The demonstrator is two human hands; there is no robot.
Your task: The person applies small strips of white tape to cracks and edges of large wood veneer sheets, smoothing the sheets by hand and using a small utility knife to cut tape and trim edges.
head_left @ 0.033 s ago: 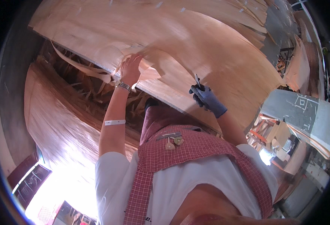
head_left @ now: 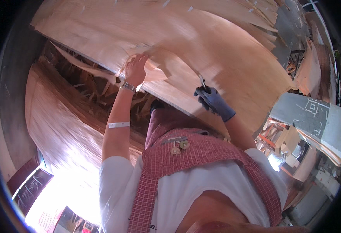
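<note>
1. Left hand (head_left: 135,70), bare, sits just left of frame centre in the upper half. A metal watch (head_left: 128,87) is on the wrist and a white band (head_left: 119,124) lies across the forearm below it.
2. Its fingers are curled and closed on a torn veneer piece (head_left: 155,69), thin and pale, which lifts off the edge of the stack.
3. Right hand (head_left: 213,101), in a dark blue glove, is right of centre, slightly lower than the left and well apart from it.
4. The gloved fingers are wrapped tight around a small blade tool (head_left: 202,82). The metal tip points up and touches the wood surface. The handle is hidden in the fist.
5. A large veneer sheet (head_left: 201,35) fills the top of the frame, running from upper left to the right edge. It is motion-blurred between the hands.
6. Loose veneer scraps (head_left: 96,87) lie in the dark gap beneath the stack, left of centre.
7. Another curved sheet (head_left: 58,124) occupies the left side.
8. A red checked apron (head_left: 201,155) fills lower centre.
</note>
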